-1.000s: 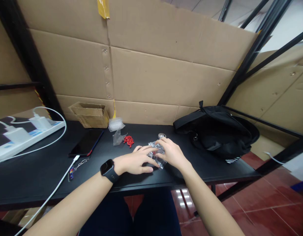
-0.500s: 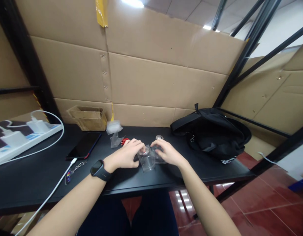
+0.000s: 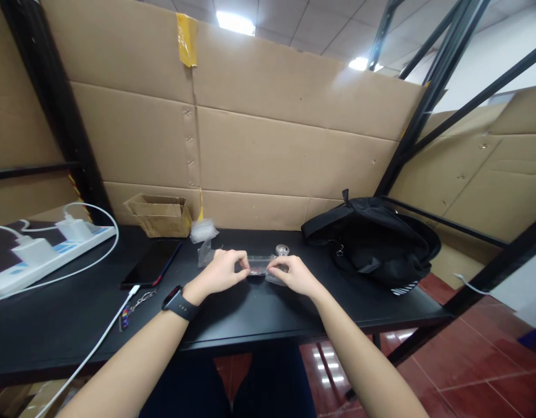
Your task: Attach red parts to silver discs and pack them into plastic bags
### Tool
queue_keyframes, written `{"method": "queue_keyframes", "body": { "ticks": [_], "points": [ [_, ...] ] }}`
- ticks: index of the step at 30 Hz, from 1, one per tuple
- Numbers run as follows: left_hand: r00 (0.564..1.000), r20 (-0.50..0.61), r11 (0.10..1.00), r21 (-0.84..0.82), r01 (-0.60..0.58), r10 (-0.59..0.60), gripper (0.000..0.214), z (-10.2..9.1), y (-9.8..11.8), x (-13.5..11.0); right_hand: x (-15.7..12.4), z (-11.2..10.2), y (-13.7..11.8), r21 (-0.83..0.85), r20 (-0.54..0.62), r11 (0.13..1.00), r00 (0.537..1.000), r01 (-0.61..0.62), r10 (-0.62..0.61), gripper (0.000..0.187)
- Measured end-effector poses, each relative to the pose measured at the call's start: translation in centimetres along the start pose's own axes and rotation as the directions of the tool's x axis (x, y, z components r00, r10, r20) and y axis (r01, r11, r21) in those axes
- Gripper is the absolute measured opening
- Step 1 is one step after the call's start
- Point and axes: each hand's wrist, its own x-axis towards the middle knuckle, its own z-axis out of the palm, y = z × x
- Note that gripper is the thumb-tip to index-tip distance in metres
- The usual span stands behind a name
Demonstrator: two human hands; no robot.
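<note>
Between my two hands a small clear plastic bag [image 3: 260, 264] is stretched just above the black table. My left hand [image 3: 222, 273], with a dark watch on the wrist, pinches the bag's left edge between thumb and fingers. On its right edge, my right hand [image 3: 299, 276] holds on in a similar pinch. Something small shows at the bag's lower side, too blurred to name. Just behind my right hand lies a round, shiny ring-like piece [image 3: 282, 249]. Another clear plastic bag [image 3: 205, 254] rests behind my left hand.
Along the back stand an open cardboard box [image 3: 160, 219] and a bundle of clear plastic [image 3: 203, 230]. To the left lie a phone [image 3: 150, 264], a keychain [image 3: 135, 305], a white cable and a power strip [image 3: 54, 255]. A black bag [image 3: 376, 238] sits on the right.
Both hands now pinch the clear bag by its sides; before, it lay tilted toward me with my fingers looser around it. The red item behind my left hand is now mostly hidden.
</note>
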Motion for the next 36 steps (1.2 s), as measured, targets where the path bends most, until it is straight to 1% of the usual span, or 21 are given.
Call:
{"method": "queue_keyframes", "body": {
  "ticks": [1,2,4,5,7,9,11,13,14,16,18,19,22,23,25,27,29,31,32,35,36],
  "points": [
    [0.999,-0.004,0.999,-0.028,0.032,-0.032,0.005,0.2,-0.1,0.0,0.2,0.1,0.2,0.025,0.006,0.999,0.999,-0.033,0.033,0.016],
    [0.998,-0.006,0.997,-0.05,0.061,-0.061,0.006,0.4,-0.2,0.1,0.3,0.3,0.3,0.059,0.014,0.997,0.998,-0.057,0.057,0.015],
    [0.993,-0.015,0.992,-0.063,0.112,-0.113,0.022,0.9,-0.3,0.1,0.7,0.7,0.7,0.139,0.016,0.986,0.996,-0.09,0.089,0.014],
    [0.991,-0.021,0.99,-0.052,0.132,-0.134,0.029,1.1,-0.3,0.1,0.9,1.0,0.8,0.171,0.006,0.98,0.994,-0.107,0.107,0.02],
    [0.989,-0.026,0.989,0.002,0.146,-0.146,0.032,1.5,-0.3,0.1,1.3,1.4,0.8,0.187,-0.021,0.973,0.99,-0.132,0.138,0.039],
    [0.992,-0.016,0.989,0.085,0.124,-0.123,0.032,1.7,-0.4,0.0,1.5,1.5,0.6,0.143,-0.025,0.981,0.991,-0.13,0.135,0.049],
    [0.995,0.005,0.983,0.157,0.093,-0.095,0.038,1.8,-0.5,-0.1,1.6,1.5,0.3,0.055,0.007,0.993,0.995,-0.103,0.103,0.042],
    [0.997,0.01,0.978,0.192,0.078,-0.081,0.048,1.9,-0.6,-0.3,1.6,1.6,0.2,-0.025,0.036,0.997,0.996,-0.075,0.076,0.033],
    [0.997,-0.003,0.977,0.201,0.074,-0.075,0.053,1.9,-0.6,-0.3,1.5,1.6,0.2,-0.052,0.034,0.996,0.997,-0.069,0.071,0.033],
    [0.998,-0.046,0.973,0.222,0.06,-0.051,0.056,1.9,-0.6,-0.4,1.3,1.7,0.2,-0.075,-0.003,0.994,0.997,-0.076,0.076,0.04],
    [0.996,-0.086,0.968,0.248,0.038,-0.017,0.05,1.9,-0.5,-0.3,1.1,1.7,0.2,-0.088,-0.03,0.993,0.996,-0.082,0.08,0.045],
    [0.996,-0.089,0.965,0.262,0.018,0.005,0.044,1.8,-0.4,-0.3,1.1,1.7,0.2,-0.101,-0.024,0.992,0.997,-0.079,0.077,0.043],
    [0.995,-0.048,0.95,0.304,-0.066,0.084,0.016,1.6,0.0,-0.3,0.9,1.4,0.0,-0.171,0.035,0.984,0.998,-0.049,0.056,0.027],
    [0.994,-0.032,0.945,0.315,-0.09,0.106,0.014,1.6,0.1,-0.4,0.9,1.3,-0.1,-0.203,0.046,0.978,0.998,-0.035,0.045,0.022],
    [0.992,-0.008,0.937,0.328,-0.119,0.128,0.021,1.6,0.2,-0.5,0.9,1.1,-0.2,-0.263,0.052,0.965,0.999,0.003,0.011,0.015],
    [0.992,0.01,0.934,0.337,-0.124,0.128,0.028,1.8,0.1,-0.5,0.8,1.1,-0.3,-0.299,0.062,0.953,0.998,0.051,-0.033,0.017],
    [0.993,0.026,0.932,0.341,-0.119,0.117,0.024,2.0,-0.2,-0.5,0.8,1.2,-0.3,-0.321,0.073,0.944,0.995,0.083,-0.062,0.026],
    [0.994,0.027,0.937,0.332,-0.109,0.106,0.013,2.2,-0.4,-0.5,0.9,1.3,-0.3,-0.341,0.083,0.935,0.994,0.096,-0.072,0.028],
    [0.995,0.021,0.941,0.324,-0.102,0.101,0.012,2.3,-0.5,-0.4,0.9,1.4,-0.2,-0.349,0.087,0.932,0.994,0.099,-0.073,0.026],
    [0.996,-0.018,0.951,0.301,-0.073,0.083,0.018,2.2,-0.6,-0.2,1.2,1.5,-0.2,-0.361,0.096,0.928,0.994,0.089,-0.058,0.014],
    [0.997,-0.033,0.954,0.295,-0.059,0.072,0.02,2.2,-0.6,-0.2,1.3,1.4,-0.2,-0.366,0.092,0.928,0.995,0.075,-0.045,0.014]
  ]
}}
